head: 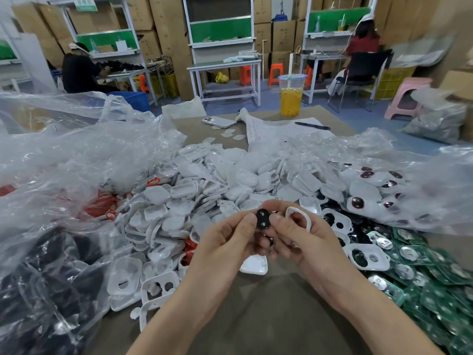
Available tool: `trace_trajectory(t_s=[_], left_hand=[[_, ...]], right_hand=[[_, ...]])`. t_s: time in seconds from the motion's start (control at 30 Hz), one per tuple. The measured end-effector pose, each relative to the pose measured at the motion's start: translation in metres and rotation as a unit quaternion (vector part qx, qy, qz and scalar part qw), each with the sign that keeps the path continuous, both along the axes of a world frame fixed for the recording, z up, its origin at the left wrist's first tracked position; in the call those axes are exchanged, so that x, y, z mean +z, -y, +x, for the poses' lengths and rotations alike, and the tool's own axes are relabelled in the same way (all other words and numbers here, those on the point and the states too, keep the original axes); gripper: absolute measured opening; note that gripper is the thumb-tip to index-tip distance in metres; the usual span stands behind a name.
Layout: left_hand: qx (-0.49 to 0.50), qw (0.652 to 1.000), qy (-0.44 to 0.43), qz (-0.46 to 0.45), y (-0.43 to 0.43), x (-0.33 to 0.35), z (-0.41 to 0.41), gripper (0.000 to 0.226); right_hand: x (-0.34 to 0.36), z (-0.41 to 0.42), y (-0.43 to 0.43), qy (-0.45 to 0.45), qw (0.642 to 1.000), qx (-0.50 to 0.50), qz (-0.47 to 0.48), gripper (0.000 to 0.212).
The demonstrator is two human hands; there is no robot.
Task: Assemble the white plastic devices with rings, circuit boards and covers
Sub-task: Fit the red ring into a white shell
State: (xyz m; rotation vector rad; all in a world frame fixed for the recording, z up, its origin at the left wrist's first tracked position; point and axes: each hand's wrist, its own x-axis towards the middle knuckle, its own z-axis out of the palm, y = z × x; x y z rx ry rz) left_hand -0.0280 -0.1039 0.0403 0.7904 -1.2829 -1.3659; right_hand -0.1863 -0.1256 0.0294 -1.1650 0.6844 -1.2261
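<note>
While both hands hover above the brown table (256, 324), they hold one small black button pad (263, 219) up at the centre of the view, probably to turn it the right way before fitting it. The left hand (227, 242) pinches the pad's left edge between thumb and forefinger. The right hand (294, 239) presses its thumb on the pad's right edge, while its other fingers curl round one white frame (298, 217), seemingly kept ready to receive the pad. One white cover (254, 266) lies on the table just below the hands. Parts sit in heaps within reach, too many to count: white shells (204, 180) ahead, red rings (102, 203) to the left in clear bags, green circuit boards (435, 278) to the right. Farther back stand one cup of orange drink (290, 98), one phone (218, 122) and one pen (312, 126).
</note>
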Motion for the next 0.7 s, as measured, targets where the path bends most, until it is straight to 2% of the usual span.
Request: trace_trajectory(t_s=[0.1, 0.17, 0.5, 0.6, 0.7], left_hand=[[0.011, 0.999, -0.032, 0.021, 0.0000, 0.0006, -0.0010, 0.024], [0.025, 0.997, -0.057, 0.047, 0.0001, 0.0004, 0.0002, 0.031], [0.116, 0.993, 0.026, 0.000, -0.0007, -0.0022, 0.0006, 0.024], [0.119, 0.992, 0.030, 0.000, -0.0011, -0.0020, -0.0003, 0.018], [0.134, 0.990, 0.030, -0.001, -0.0011, -0.0021, -0.0008, 0.016]], right_hand=[[0.0017, -0.0001, -0.0020, -0.010, 1.000, -0.007, 0.003, 0.019], [0.0035, 0.0002, -0.0028, -0.018, 1.000, -0.010, 0.005, 0.019], [0.0037, 0.0036, -0.0053, -0.080, 0.996, 0.028, 0.023, 0.023], [0.0044, 0.0048, -0.0051, -0.086, 0.995, -0.009, 0.039, 0.037], [0.0067, 0.0032, -0.0022, -0.044, 0.992, -0.074, 0.088, 0.047]])
